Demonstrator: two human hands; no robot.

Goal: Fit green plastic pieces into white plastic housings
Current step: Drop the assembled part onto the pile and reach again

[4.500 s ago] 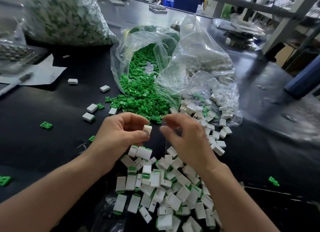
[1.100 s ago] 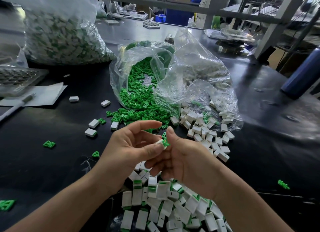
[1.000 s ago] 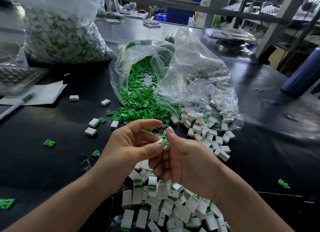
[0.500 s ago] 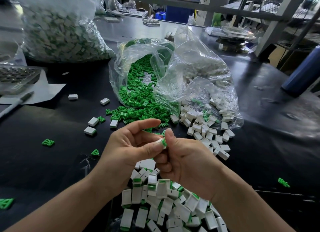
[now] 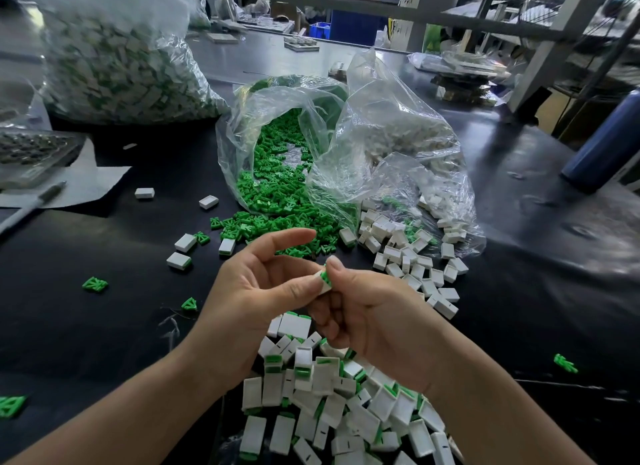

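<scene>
white housing (image 5: 320, 281), green piece (image 5: 325, 276) seated atop

grip on housing (image 5: 322, 287) | behind: piece bag (image 5: 273, 97) | behind-right: housing bag (image 5: 398, 118) | right: loose housings (image 5: 420, 272) | under, nearer: filled pile (image 5: 322, 378) | far left: pen (image 5: 33, 206)

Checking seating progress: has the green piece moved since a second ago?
Yes. The green piece has sunk further into the white housing held in the left hand; less shows above its rim.
</scene>
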